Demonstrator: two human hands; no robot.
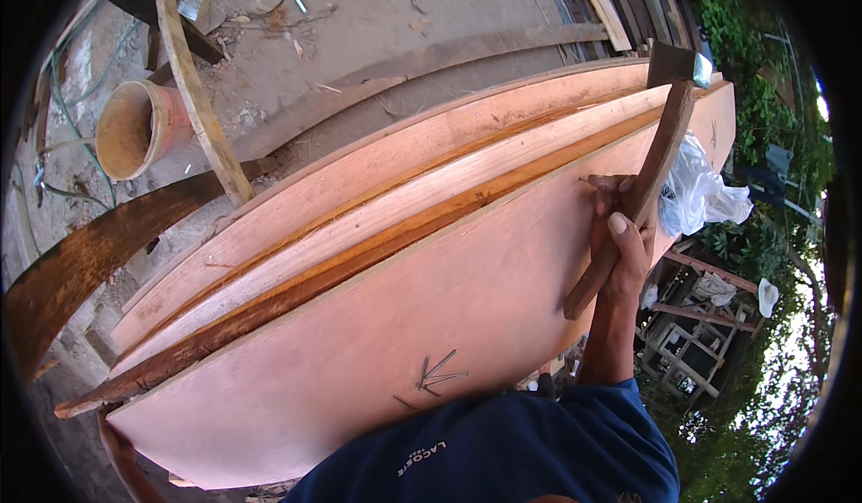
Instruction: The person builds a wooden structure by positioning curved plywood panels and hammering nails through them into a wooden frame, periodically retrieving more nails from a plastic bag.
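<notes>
Fingers (620, 200) of the right hand (622, 234) clenched round a hammer's wooden handle (646, 175), hammer head (678, 65) raised above the curved plywood panel (431, 314), loose nails (435, 373) lying on that panel nearer the person, left hand (121, 454) under the panel's lower edge, grip hidden, orange pot (139, 126) beyond the panel

an outdoor boatbuilding yard: a plywood hull (431, 261) on bare dirt (359, 27), scattered planks (193, 81), a clay pot (139, 128), trees (763, 99) beside.
</notes>
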